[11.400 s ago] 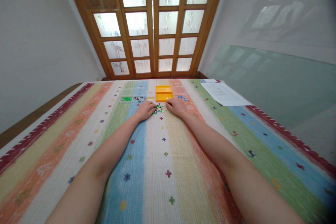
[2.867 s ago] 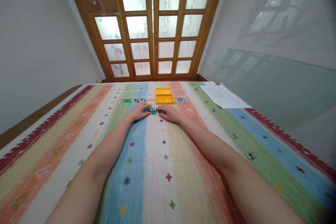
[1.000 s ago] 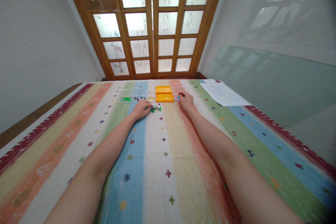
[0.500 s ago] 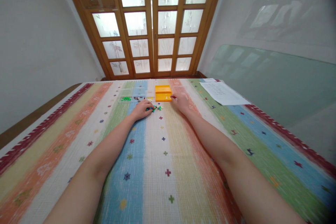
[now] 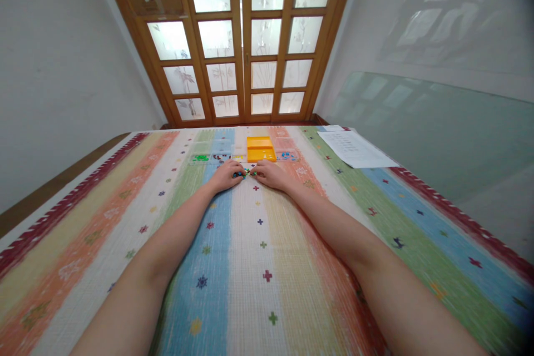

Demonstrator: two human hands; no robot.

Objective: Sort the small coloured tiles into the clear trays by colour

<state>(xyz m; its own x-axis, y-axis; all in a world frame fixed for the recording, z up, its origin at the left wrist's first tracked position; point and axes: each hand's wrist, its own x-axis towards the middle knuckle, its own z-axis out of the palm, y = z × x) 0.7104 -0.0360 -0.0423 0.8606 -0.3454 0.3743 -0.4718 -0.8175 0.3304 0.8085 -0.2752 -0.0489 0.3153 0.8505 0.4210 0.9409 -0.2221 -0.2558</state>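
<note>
My left hand (image 5: 227,176) rests on the cloth with its fingers curled down on a small cluster of green, blue and yellow pieces (image 5: 247,173). From the other side my right hand (image 5: 270,174) meets the cluster, thumb and fingertips pinched at its right end. Whether a single piece is between those fingertips is too small to tell. Just beyond the hands lies an open yellow box (image 5: 261,154) with a few pale bits in its near half. Clear trays flank it: small green pieces (image 5: 201,158) and dark red pieces (image 5: 221,157) to the left, blue pieces (image 5: 287,156) to the right.
A striped tablecloth (image 5: 250,267) covers the table. Sheets of paper with writing (image 5: 354,147) lie at the right far side. Behind the table stand wooden doors with glass panes (image 5: 244,55); a glass panel (image 5: 434,128) leans along the right wall.
My right hand has moved left and nearer from the yellow box to the cluster, uncovering the tray of blue pieces. My left hand has stayed at the cluster.
</note>
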